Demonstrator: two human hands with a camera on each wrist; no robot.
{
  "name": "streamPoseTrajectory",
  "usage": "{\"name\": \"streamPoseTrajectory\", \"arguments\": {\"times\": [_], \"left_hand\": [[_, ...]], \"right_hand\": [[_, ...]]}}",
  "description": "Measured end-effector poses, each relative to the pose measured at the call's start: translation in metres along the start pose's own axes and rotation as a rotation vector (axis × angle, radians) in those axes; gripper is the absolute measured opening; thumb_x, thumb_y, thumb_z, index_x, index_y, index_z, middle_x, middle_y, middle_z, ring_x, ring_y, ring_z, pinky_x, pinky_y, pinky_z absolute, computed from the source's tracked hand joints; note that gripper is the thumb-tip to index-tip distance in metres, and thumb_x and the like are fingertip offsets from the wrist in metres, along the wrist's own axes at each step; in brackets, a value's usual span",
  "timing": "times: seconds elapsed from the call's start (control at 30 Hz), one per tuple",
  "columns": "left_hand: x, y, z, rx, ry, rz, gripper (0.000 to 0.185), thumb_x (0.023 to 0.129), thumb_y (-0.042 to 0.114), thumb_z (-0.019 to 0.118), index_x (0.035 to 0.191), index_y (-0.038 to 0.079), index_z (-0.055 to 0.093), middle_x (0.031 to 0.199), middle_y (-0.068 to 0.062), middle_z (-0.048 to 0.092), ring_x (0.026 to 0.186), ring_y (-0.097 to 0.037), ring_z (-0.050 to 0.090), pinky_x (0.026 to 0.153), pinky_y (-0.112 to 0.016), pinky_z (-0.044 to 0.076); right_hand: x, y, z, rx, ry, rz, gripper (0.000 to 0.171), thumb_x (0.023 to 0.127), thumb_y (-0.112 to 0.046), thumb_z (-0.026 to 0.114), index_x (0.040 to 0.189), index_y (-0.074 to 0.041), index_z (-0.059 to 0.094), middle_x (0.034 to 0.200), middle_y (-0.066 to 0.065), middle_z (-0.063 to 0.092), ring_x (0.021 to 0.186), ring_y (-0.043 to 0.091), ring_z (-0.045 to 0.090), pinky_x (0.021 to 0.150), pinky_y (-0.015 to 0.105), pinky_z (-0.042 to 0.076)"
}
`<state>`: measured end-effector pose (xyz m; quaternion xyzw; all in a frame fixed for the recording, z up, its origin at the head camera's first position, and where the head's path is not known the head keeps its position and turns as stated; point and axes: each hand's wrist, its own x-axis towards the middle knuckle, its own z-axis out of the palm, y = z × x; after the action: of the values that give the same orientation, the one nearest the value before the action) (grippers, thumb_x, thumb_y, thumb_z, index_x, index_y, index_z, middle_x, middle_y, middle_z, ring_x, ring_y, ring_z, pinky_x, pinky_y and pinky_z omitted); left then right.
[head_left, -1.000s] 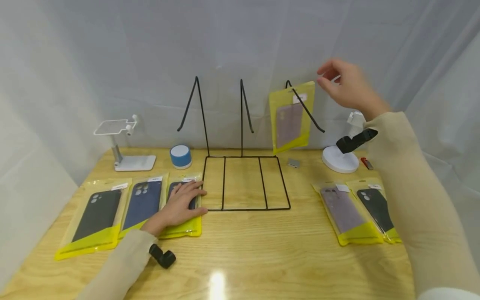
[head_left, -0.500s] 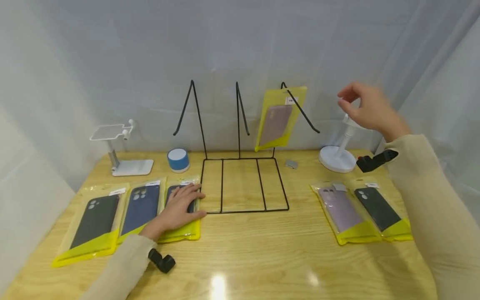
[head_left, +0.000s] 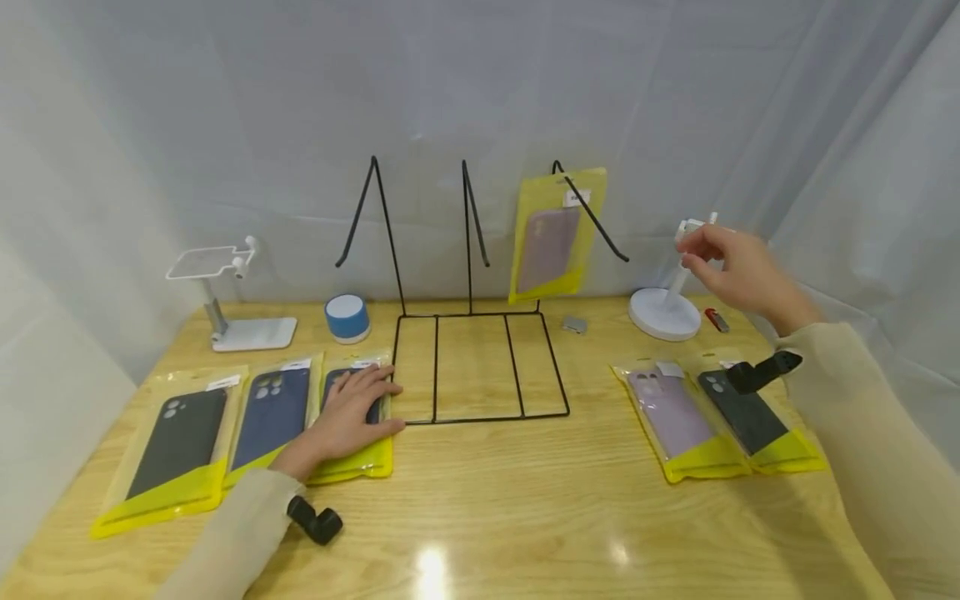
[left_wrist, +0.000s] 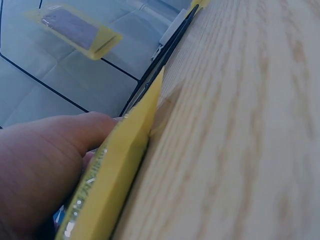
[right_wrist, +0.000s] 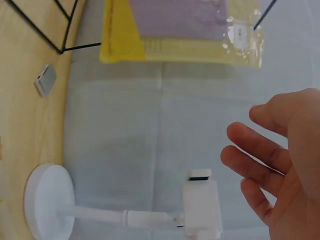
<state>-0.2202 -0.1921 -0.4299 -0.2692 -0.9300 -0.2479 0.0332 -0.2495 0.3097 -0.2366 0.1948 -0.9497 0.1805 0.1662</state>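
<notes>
My left hand (head_left: 348,421) rests, fingers spread, on a yellow-edged pouch (head_left: 371,463) with a dark blue phone case, largely covered by the hand. In the left wrist view the thumb (left_wrist: 65,135) lies along the pouch's edge. My right hand (head_left: 742,271) is in the air before a white stand, fingers loosely bent, holding nothing. To its left, a pouch with a light purple phone case (head_left: 547,246) hangs from the right hook of a black wire rack (head_left: 435,367). The right wrist view shows a gap between the fingers and that hanging pouch (right_wrist: 180,50).
Pouched phone cases lie at left, one black (head_left: 178,437), one blue (head_left: 272,412); at right, one purple (head_left: 671,417), one black (head_left: 742,412). Behind are a white holder (head_left: 258,333), a blue speaker-like cylinder (head_left: 347,318), a white round-based stand (head_left: 665,315), a small grey piece (head_left: 574,325) and a red-and-grey piece (head_left: 716,320).
My right hand has moved away from the hanging pouch, rightward and down. The pouch has swung a little on its hook. My left hand stays on its pouch; the head view shifts slightly.
</notes>
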Motion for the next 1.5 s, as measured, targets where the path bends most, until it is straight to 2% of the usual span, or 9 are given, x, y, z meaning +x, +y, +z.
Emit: {"name": "streamPoseTrajectory", "arguments": {"times": [0.1, 0.3, 0.43, 0.63, 0.73, 0.87, 1.07, 1.27, 1.5], "left_hand": [[-0.003, -0.001, -0.002, 0.005, -0.004, -0.008, 0.049, 0.089, 0.037, 0.066, 0.128, 0.007, 0.059, 0.151, -0.019, 0.037, 0.143, -0.041, 0.023, 0.112, -0.064, 0.008], [-0.007, -0.002, -0.005, 0.003, 0.01, -0.021, 0.049, 0.089, 0.035, 0.067, 0.128, 0.006, 0.059, 0.151, -0.019, 0.037, 0.142, -0.042, 0.023, 0.112, -0.064, 0.008], [-0.007, -0.001, -0.003, 0.002, 0.005, -0.019, 0.051, 0.089, 0.037, 0.067, 0.128, 0.005, 0.058, 0.151, -0.02, 0.037, 0.142, -0.042, 0.023, 0.111, -0.064, 0.009], [-0.003, 0.001, 0.002, -0.001, 0.01, -0.018, 0.051, 0.089, 0.037, 0.067, 0.128, 0.006, 0.058, 0.151, -0.019, 0.037, 0.142, -0.041, 0.023, 0.112, -0.064, 0.009], [-0.003, 0.002, 0.003, 0.001, 0.011, -0.015, 0.051, 0.089, 0.038, 0.067, 0.128, 0.006, 0.059, 0.151, -0.018, 0.038, 0.142, -0.041, 0.024, 0.112, -0.064, 0.009], [-0.002, 0.002, 0.002, 0.003, 0.007, -0.012, 0.051, 0.089, 0.038, 0.067, 0.128, 0.006, 0.059, 0.151, -0.019, 0.037, 0.142, -0.041, 0.024, 0.112, -0.064, 0.009], [-0.003, 0.003, 0.001, 0.003, 0.018, -0.012, 0.05, 0.088, 0.036, 0.067, 0.127, 0.006, 0.059, 0.15, -0.019, 0.038, 0.142, -0.041, 0.024, 0.112, -0.064, 0.01], [-0.008, 0.007, 0.004, -0.002, 0.01, -0.019, 0.051, 0.088, 0.037, 0.067, 0.127, 0.006, 0.059, 0.15, -0.019, 0.039, 0.142, -0.042, 0.025, 0.111, -0.065, 0.011], [-0.009, 0.007, 0.002, 0.006, 0.028, -0.019, 0.049, 0.088, 0.035, 0.068, 0.126, 0.005, 0.06, 0.149, -0.02, 0.04, 0.141, -0.041, 0.026, 0.111, -0.064, 0.011]], "right_hand": [[-0.003, 0.005, 0.009, 0.004, -0.041, 0.009, 0.019, 0.098, -0.013, 0.055, 0.111, 0.0, 0.061, 0.098, 0.016, 0.065, 0.087, 0.03, 0.059, 0.076, 0.043, 0.047], [-0.002, 0.021, 0.035, 0.014, -0.151, -0.056, 0.012, 0.094, -0.006, 0.058, 0.103, 0.001, 0.063, 0.09, 0.014, 0.067, 0.08, 0.025, 0.061, 0.071, 0.04, 0.049], [-0.008, 0.035, 0.05, 0.008, -0.244, -0.034, 0.011, 0.092, -0.007, 0.062, 0.1, 0.0, 0.066, 0.09, 0.011, 0.067, 0.081, 0.023, 0.06, 0.074, 0.04, 0.05], [-0.02, 0.054, 0.072, -0.046, -0.406, 0.042, 0.034, 0.091, -0.028, 0.066, 0.109, 0.0, 0.067, 0.103, 0.014, 0.069, 0.093, 0.03, 0.063, 0.083, 0.048, 0.051], [-0.026, 0.058, 0.082, -0.003, -0.463, 0.038, 0.04, 0.091, -0.028, 0.067, 0.113, 0.005, 0.065, 0.108, 0.02, 0.067, 0.098, 0.035, 0.062, 0.087, 0.051, 0.05], [-0.03, 0.062, 0.093, 0.02, -0.466, 0.014, 0.04, 0.089, -0.025, 0.07, 0.111, 0.008, 0.063, 0.107, 0.025, 0.065, 0.098, 0.039, 0.061, 0.087, 0.053, 0.049], [-0.03, 0.071, 0.101, 0.017, -0.435, 0.067, 0.045, 0.087, -0.031, 0.071, 0.112, 0.006, 0.064, 0.109, 0.023, 0.065, 0.1, 0.038, 0.061, 0.088, 0.053, 0.048], [-0.031, 0.08, 0.111, 0.034, -0.504, 0.145, 0.052, 0.089, -0.036, 0.068, 0.119, 0.006, 0.061, 0.118, 0.025, 0.062, 0.108, 0.04, 0.058, 0.093, 0.055, 0.046], [-0.026, 0.082, 0.117, 0.018, -0.555, 0.13, 0.054, 0.089, -0.036, 0.068, 0.117, 0.009, 0.06, 0.114, 0.026, 0.064, 0.103, 0.037, 0.061, 0.091, 0.053, 0.048]]}}
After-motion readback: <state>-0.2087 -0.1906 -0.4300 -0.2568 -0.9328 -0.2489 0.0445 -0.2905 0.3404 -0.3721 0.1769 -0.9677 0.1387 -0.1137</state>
